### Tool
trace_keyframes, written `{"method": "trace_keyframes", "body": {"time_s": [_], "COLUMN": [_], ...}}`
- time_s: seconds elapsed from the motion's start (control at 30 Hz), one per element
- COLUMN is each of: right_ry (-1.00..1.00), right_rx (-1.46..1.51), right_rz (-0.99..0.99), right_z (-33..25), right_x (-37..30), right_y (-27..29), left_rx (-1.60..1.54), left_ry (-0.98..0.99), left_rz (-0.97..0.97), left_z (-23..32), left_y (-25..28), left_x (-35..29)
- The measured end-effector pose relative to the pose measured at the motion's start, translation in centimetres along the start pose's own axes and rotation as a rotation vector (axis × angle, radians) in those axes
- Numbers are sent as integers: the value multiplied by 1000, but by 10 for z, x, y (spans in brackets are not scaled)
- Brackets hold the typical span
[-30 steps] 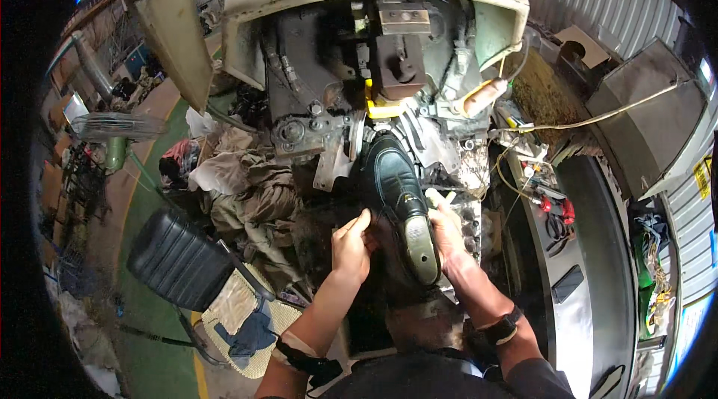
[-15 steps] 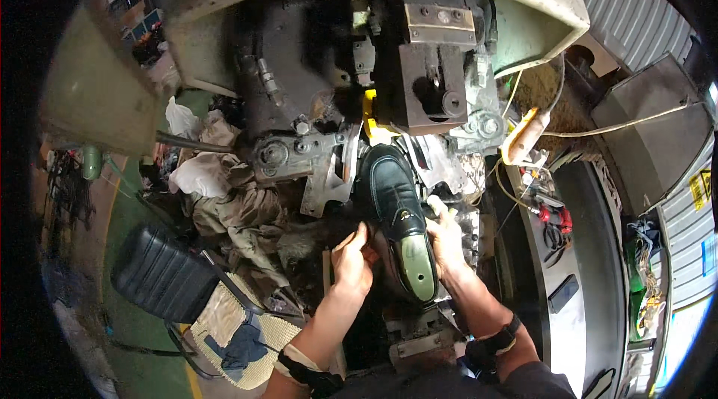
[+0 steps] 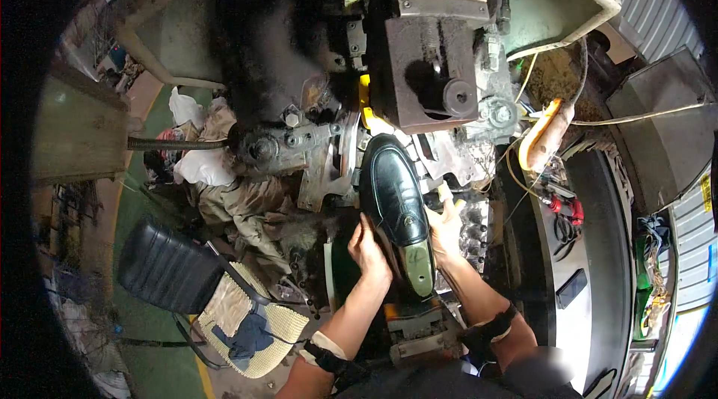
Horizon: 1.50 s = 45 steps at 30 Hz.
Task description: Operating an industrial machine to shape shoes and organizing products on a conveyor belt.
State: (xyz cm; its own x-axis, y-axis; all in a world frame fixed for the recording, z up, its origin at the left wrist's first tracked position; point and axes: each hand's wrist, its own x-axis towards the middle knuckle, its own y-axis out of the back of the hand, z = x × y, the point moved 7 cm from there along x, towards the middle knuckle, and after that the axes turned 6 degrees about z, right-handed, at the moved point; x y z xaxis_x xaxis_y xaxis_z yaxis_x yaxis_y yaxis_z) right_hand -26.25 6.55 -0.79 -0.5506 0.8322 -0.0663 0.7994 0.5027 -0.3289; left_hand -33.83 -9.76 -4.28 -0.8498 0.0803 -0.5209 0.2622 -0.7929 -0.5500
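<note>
A black leather shoe (image 3: 393, 182) with a small metal ornament lies toe-away in front of the machine's clamp plates. A pale green shoe last (image 3: 419, 268) with a round hole fills its heel end. My left hand (image 3: 370, 253) presses along the shoe's left side, fingers pointing up and partly hidden by it. On the other side, my right hand (image 3: 446, 234) grips the shoe's edge, and something whitish covers a fingertip. Just beyond the toe stands a yellow machine part (image 3: 366, 103), between metal plates (image 3: 329, 167) on the left and right.
Above the shoe hangs a dark machine head (image 3: 430, 70) under a pale hood (image 3: 553, 17). At right, a white ledge (image 3: 565, 324) carries a phone (image 3: 572, 288) and red-handled tools (image 3: 566, 210). A black chair (image 3: 168, 264) and crumpled cloth (image 3: 239, 208) are at left.
My left hand has moved right, from beside the shoe onto its left side. The shoe's toe appears nearer upright, and the view has shifted closer to the machine. My right hand stays on the shoe.
</note>
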Motion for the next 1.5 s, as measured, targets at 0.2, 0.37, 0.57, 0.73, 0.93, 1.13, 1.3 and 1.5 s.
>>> {"method": "trace_keyframes", "body": {"time_s": [0.2,0.37,0.57,0.73,0.93,1.13,1.3,1.5], "right_ry": [-44,-43,-103,-113,-119,-9,-27,-300], "right_rx": [-64,43,23,13,59,-16,48,265], "right_rz": [34,26,50,74,98,98,107,61], "right_z": [-15,-20,-26,-30,-26,-9,-3,-6], "right_x": [-8,-13,-21,-17,-12,1,3,-7], "right_y": [-3,-2,-3,-7,-5,5,-1,-2], "left_rx": [-268,-244,-263,-241,-220,-175,-69,74], "left_ry": [240,276,340,385,327,102,-28,-149], "left_rz": [-135,-148,-143,-126,-159,-66,45,5], "left_z": [7,6,9,16,13,11,10,24], "left_y": [-17,-18,-14,-25,-26,-17,-4,13], "left_x": [-14,-21,-31,-35,-28,-16,-3,5]}}
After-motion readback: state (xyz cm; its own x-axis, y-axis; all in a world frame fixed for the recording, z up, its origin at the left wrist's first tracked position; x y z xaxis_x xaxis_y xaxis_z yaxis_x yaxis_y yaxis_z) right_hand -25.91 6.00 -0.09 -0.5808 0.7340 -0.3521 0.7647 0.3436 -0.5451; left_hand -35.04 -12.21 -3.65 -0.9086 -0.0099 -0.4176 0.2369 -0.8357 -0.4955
